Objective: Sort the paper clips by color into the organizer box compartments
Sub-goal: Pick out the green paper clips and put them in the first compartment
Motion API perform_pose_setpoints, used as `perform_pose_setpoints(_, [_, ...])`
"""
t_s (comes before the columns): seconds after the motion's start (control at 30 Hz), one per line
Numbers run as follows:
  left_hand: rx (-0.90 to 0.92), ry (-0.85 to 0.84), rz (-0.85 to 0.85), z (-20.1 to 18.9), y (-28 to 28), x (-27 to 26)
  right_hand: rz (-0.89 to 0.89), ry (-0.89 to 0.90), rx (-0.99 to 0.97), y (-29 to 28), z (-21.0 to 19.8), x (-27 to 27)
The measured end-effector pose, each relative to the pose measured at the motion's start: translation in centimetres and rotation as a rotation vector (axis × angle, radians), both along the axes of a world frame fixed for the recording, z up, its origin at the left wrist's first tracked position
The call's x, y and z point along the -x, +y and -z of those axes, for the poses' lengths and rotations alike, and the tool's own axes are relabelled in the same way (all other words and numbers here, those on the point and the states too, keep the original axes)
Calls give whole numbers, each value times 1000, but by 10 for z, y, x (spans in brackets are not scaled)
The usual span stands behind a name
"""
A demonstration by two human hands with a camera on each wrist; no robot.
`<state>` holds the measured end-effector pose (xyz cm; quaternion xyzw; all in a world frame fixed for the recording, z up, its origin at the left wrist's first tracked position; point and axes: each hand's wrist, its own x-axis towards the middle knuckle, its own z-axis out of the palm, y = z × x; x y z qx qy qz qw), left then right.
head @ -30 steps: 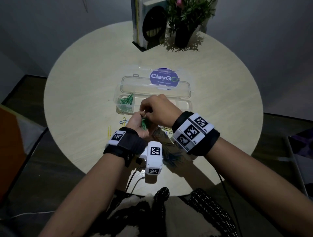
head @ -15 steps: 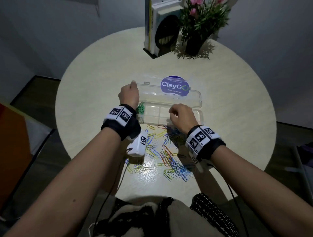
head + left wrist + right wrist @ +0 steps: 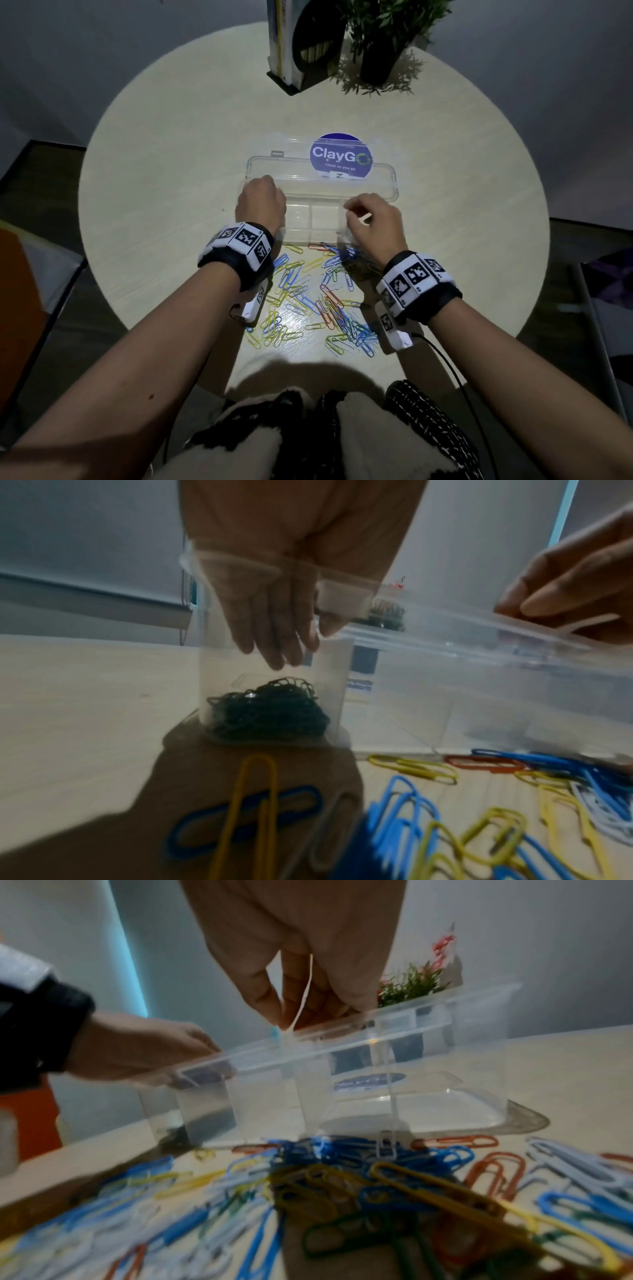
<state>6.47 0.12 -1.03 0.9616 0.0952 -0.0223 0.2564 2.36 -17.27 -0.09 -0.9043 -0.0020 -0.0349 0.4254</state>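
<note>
A clear organizer box (image 3: 310, 219) lies open mid-table, its lid (image 3: 291, 171) flat behind it. A dark green clip pile (image 3: 270, 712) fills its leftmost compartment. My left hand (image 3: 262, 202) is at that end, straight fingers (image 3: 281, 653) reaching down into the compartment just above the green clips and holding nothing. My right hand (image 3: 373, 219) hovers over the box's right part, its fingertips (image 3: 291, 1015) pinching a thin white paper clip (image 3: 301, 1001) just above the rim. Several loose blue, yellow, red, white and green clips (image 3: 308, 301) lie in front of the box.
The round pale table (image 3: 154, 171) carries a potted plant (image 3: 380, 51) and a dark stand with books (image 3: 301, 44) at its far edge. A purple ClayGo sticker (image 3: 339, 157) shows through the lid. The table's near edge lies just behind the clip pile, above my lap.
Both hands were together by the pile with green clips. The left went to the green compartment and stays there. The right has lifted from the pile to above the box.
</note>
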Motion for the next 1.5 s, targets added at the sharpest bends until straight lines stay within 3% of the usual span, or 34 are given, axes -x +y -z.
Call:
perform_pose_setpoints(0.13, [75, -224, 73, -11, -9, 11, 161, -37, -178, -28, -7, 10])
perform_pose_setpoints(0.2, [157, -249, 163, -17, -21, 20, 147, 26, -157, -42, -5, 21])
perform_pose_setpoints(0.3, [175, -39, 349, -19, -43, 35, -20, 195, 73, -54, 7, 38])
perform_pose_setpoints(0.37, [53, 95, 421, -15, -57, 45, -162, 270, 236, -56, 18, 46])
perform_pose_setpoints(0.47, [-126, 179, 374, -15, -71, 56, -314, 293, 415, -52, 28, 51])
perform_pose_setpoints(0.57, [-221, 262, 379, -11, -78, 64, -354, 302, 513, -49, 29, 52])
perform_pose_setpoints(0.77, [-217, 351, 294, 4, -80, 80, -396, 185, 690, -43, 33, 55])
perform_pose_setpoints(1.07, [-122, 313, 200, 16, -69, 83, -343, 217, 666, -49, 37, 54])
perform_pose_setpoints(1.3, [-170, 347, 213, 17, -84, 83, -339, 363, 677, -45, 31, 52])
perform_pose_setpoints(1.4, [-157, 374, 227, 17, -84, 81, -256, 355, 481, -47, 30, 51])
perform_pose_setpoints(1.5, [-122, 375, 224, 16, -83, 82, -4, 307, 78, -56, 23, 47])
